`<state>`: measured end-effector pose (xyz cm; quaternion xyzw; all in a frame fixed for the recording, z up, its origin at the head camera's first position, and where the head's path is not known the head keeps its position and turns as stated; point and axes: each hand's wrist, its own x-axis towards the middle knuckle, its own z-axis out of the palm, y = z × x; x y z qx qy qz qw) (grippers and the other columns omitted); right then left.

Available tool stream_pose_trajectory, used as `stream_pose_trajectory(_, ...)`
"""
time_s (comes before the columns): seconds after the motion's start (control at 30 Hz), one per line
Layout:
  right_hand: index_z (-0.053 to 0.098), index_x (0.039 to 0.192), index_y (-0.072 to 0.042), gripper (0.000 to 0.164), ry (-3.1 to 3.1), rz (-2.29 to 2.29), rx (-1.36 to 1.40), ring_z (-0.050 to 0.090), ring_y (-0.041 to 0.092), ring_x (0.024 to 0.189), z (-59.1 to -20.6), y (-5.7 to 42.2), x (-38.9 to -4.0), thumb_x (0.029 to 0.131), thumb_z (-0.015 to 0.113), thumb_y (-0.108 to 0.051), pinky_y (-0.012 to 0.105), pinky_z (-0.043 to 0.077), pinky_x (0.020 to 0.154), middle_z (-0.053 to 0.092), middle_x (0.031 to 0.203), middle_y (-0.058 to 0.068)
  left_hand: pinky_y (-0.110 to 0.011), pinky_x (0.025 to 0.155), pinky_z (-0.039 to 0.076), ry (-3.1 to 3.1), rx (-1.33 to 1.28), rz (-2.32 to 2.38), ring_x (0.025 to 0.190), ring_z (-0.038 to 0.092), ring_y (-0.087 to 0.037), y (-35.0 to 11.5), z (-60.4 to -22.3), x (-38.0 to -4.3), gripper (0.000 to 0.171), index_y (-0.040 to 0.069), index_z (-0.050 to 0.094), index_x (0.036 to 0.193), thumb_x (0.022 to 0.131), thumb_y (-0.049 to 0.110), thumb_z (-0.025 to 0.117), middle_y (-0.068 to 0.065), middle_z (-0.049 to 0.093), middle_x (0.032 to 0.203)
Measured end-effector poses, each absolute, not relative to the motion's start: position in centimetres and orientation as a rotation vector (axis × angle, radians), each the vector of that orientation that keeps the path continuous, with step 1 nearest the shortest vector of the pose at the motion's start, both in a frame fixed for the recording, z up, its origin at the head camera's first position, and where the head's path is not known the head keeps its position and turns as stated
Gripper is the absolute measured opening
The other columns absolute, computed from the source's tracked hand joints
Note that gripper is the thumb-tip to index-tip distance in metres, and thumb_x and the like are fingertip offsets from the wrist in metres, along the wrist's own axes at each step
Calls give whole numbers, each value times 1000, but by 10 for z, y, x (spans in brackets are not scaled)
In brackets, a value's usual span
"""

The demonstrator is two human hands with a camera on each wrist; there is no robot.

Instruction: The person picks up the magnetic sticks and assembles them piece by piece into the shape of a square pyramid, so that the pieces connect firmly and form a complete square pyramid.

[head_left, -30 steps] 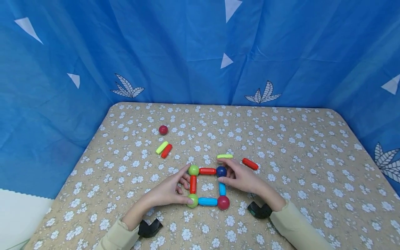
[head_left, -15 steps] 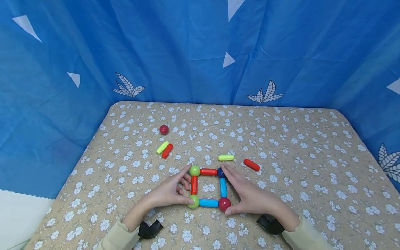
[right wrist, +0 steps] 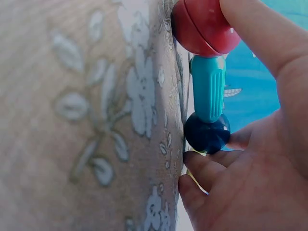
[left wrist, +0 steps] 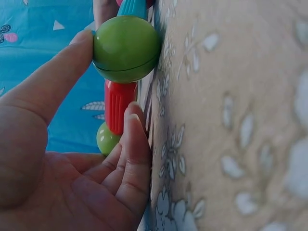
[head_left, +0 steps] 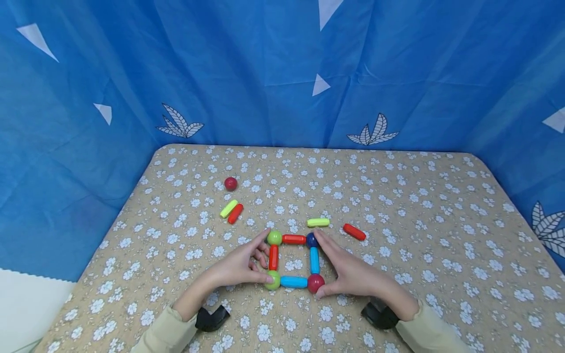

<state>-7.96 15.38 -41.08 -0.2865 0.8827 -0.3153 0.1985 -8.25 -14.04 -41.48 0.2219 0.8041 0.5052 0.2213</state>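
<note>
A square of magnetic rods and balls lies between both hands. Its left corners are a far green ball (head_left: 274, 238) and a near green ball (head_left: 272, 280); on the right are a dark blue ball (head_left: 312, 239) and a red ball (head_left: 315, 283). Two red rods (head_left: 294, 239) and two blue rods (head_left: 294, 282) join them. My left hand (head_left: 240, 264) grips the left side, thumb on the near green ball, index finger at the far one. Spanning the right side, my right hand (head_left: 353, 272) has its thumb on the red ball and fingertips at the dark blue ball.
Beyond the square lie a loose yellow-green rod (head_left: 318, 222) and a red rod (head_left: 354, 232). Farther left, another yellow-green rod (head_left: 228, 209) and red rod (head_left: 236, 214) lie side by side, with a loose red ball (head_left: 231, 184) behind them. A blue curtain (head_left: 282, 73) surrounds the flowered table.
My right hand has gone from the dark blue ball alone to spanning it and the red ball. The square has shifted slightly away from me, my left hand staying on it.
</note>
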Motion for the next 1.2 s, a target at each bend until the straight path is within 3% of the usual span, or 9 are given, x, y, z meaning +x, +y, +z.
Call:
stream_pose_trajectory(0.57,-2,151,-15,121,2470,-923,-795,11,30,138,-415,153,-96,68,78,-52,52,28,102,1,155,8,-28,73,52,2195,633,1386,84,58,-19,-140,-412,-104,106,-3,8,147,73,15,82,-8,52,107)
stream_pose_trajectory(1.2,0,151,-20,120,2451,-978,-804,5,21,139,-418,155,-110,67,79,-51,48,23,106,0,155,2,-29,74,52,2170,596,1414,85,57,-21,-142,-413,-114,105,0,8,148,74,15,81,-11,50,110)
